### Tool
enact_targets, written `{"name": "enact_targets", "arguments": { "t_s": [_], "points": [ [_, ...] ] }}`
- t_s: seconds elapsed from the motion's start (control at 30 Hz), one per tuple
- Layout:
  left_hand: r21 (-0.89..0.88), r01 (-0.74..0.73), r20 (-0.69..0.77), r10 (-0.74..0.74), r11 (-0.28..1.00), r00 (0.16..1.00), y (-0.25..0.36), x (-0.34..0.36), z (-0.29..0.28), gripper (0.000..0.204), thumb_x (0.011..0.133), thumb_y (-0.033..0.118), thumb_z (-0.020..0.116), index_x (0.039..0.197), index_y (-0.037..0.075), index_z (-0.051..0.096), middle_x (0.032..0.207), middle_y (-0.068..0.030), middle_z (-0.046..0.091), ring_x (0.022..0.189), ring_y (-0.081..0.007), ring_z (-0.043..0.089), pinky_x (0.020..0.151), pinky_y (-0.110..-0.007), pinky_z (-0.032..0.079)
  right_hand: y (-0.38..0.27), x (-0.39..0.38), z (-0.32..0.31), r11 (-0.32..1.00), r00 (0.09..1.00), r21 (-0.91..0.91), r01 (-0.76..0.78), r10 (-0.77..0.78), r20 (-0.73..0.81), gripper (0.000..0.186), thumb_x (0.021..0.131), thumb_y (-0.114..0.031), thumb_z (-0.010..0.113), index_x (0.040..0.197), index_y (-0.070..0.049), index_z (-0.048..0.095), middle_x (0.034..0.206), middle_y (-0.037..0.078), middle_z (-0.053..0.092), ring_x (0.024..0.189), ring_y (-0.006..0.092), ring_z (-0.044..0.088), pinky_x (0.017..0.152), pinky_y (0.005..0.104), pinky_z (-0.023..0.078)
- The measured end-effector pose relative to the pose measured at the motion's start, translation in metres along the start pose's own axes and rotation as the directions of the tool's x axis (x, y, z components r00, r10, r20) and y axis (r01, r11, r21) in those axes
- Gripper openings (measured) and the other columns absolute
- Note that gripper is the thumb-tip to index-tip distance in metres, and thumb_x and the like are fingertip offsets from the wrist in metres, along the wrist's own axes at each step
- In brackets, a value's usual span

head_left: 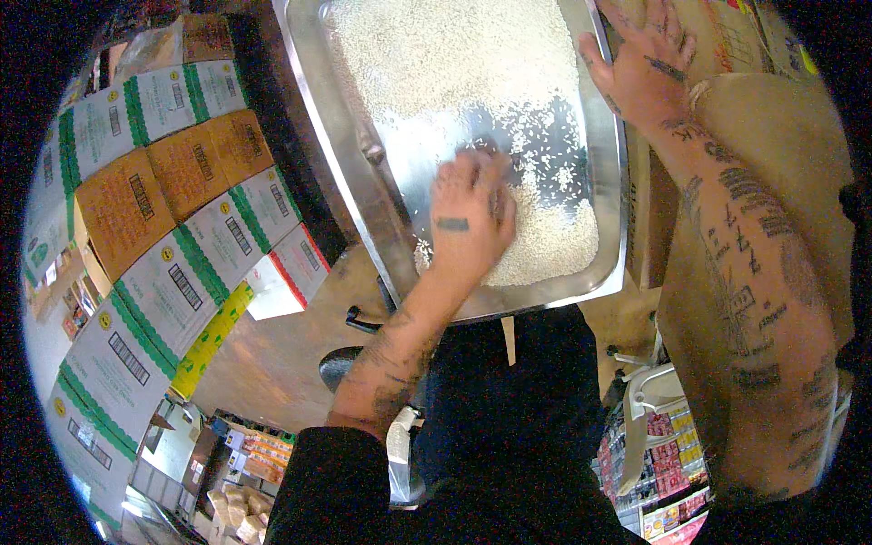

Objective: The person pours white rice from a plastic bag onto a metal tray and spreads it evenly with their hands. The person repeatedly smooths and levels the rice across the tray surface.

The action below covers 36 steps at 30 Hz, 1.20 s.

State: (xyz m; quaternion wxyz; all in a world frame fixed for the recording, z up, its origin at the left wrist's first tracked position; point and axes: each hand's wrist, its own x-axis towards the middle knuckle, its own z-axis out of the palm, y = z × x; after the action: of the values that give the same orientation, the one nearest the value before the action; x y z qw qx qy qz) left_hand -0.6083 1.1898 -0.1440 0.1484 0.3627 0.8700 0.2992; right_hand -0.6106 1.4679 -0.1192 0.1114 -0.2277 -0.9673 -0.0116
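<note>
White rice grains [454, 54] lie in a shallow metal tray [610, 191], thick at the far end and heaped again at the near right. Between the two heaps, bare metal shows with scattered grains. My left hand [472, 213] is over that bare middle, back up, at the edge of the near heap. Its fingertips are smeared by motion, and whether grains are under them is hidden. At the tray's far right rim, my right hand [647, 73] has its thumb spread and fingers stretched out, holding nothing that I can see.
Stacked white-and-green and brown cartons [182, 200] stand on the left. Brown cardboard or sacking [754, 118] lies right of the tray, under my right arm. A white chair [654, 391] is at the lower right, near shelves of colourful packets [668, 454]. A black lever [361, 320] sits below the tray.
</note>
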Motion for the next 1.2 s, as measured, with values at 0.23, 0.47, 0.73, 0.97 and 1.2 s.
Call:
{"name": "enact_targets", "arguments": {
  "t_s": [0.23,0.47,0.73,0.97,1.2],
  "points": [
    [0.099,-0.057,-0.026,0.060,0.993,0.998,-0.021,0.029,0.011,0.049,0.082,0.010,0.072,0.130,0.006,0.064,0.126,-0.0177,0.058,0.113,-0.0382,0.056,0.096,-0.052,0.047,0.006,0.000,0.005,1.000,1.000,-0.008,0.010,-0.010,-0.020,0.065,0.083,-0.034,0.077,0.145,-0.016,0.064,0.165,0.026,0.032,0.154,0.0469,0.027,0.123,0.0676,0.021],
    [-0.032,-0.133,0.003,0.134,0.991,0.991,0.014,0.015,0.021,0.056,0.082,0.009,0.073,0.137,0.010,0.062,0.133,-0.0210,0.057,0.121,-0.0403,0.055,0.103,-0.054,0.046,0.002,-0.003,0.011,0.998,0.999,-0.064,0.005,-0.008,-0.034,0.068,0.082,-0.034,0.079,0.146,-0.016,0.063,0.167,0.024,0.031,0.154,0.0462,0.027,0.123,0.0667,0.022],
    [0.009,-0.163,0.079,0.162,0.987,0.984,0.020,0.018,0.029,0.053,0.084,0.014,0.072,0.136,0.009,0.062,0.139,-0.0219,0.055,0.126,-0.0430,0.053,0.106,-0.056,0.044,-0.002,-0.001,0.002,1.000,0.999,-0.021,-0.019,0.018,-0.027,0.066,0.081,-0.033,0.079,0.143,-0.016,0.065,0.168,0.023,0.029,0.154,0.0444,0.027,0.123,0.0653,0.023],
    [0.036,-0.122,-0.106,0.125,0.992,0.986,0.014,0.044,0.031,0.051,0.085,0.019,0.072,0.135,0.010,0.064,0.138,-0.0204,0.055,0.126,-0.0427,0.050,0.100,-0.057,0.045,-0.001,0.002,0.001,0.999,1.000,-0.048,-0.010,0.010,0.006,0.058,0.082,-0.034,0.079,0.135,-0.013,0.070,0.167,0.024,0.030,0.154,0.0453,0.028,0.121,0.0646,0.026],
    [0.037,-0.146,0.199,0.136,0.989,0.971,0.012,0.039,0.025,0.049,0.083,0.015,0.070,0.131,0.007,0.062,0.134,-0.0180,0.056,0.122,-0.0395,0.053,0.104,-0.054,0.042,0.002,0.001,0.000,1.000,0.998,0.001,-0.023,0.023,0.059,0.055,0.084,-0.037,0.077,0.133,-0.012,0.070,0.167,0.026,0.028,0.155,0.0470,0.024,0.121,0.0690,0.023]
  ]
}}
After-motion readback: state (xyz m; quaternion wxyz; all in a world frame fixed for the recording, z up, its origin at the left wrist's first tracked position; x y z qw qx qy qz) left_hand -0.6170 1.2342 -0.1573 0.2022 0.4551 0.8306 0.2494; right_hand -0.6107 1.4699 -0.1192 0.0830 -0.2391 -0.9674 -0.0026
